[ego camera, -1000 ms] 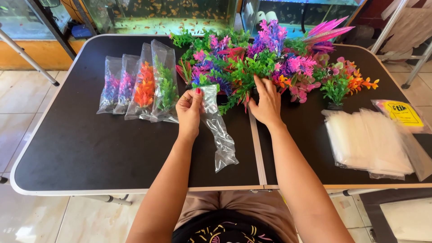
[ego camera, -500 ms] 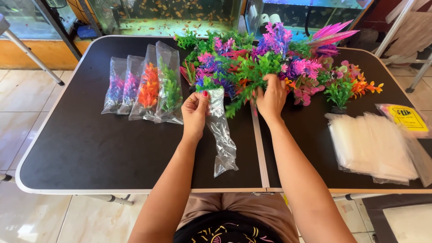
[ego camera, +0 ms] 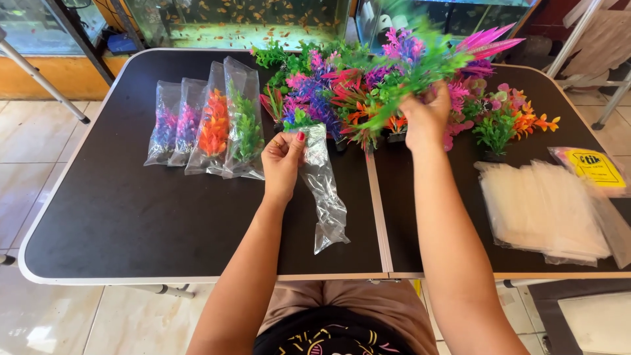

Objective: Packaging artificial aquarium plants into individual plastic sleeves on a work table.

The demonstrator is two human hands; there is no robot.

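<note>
Plastic aquarium plants (ego camera: 368, 92) are heaped in a bright pile of green, purple, pink and orange at the far middle of the black folding table (ego camera: 131, 217), the largest thing in view. To the right of the pile a stack of empty clear bags (ego camera: 542, 210) is laid flat, with a yellow-labelled packet (ego camera: 595, 167) just beside it. On the left, four filled bags (ego camera: 210, 125) are lined up, overlapping, each with one plant inside.

A green plastic plant (ego camera: 411, 79) is gripped by the right hand (ego camera: 427, 118), fingers closed round its lower stems, and is lifted above the pile; it is blurred, so its base cannot be made out. An empty clear bag (ego camera: 325, 190) is pinched at its mouth by the left hand (ego camera: 282, 161), thumb and fingertips closed on the film, the rest trailing limp on the table.

The plant is judged light and springy, its fronds bending easily and likely to catch on neighbouring plants; it is best held low, at the stems or base, rather than by the tips. The bag is judged thin, slippery and crinkly, and is best held at the open rim.
</note>
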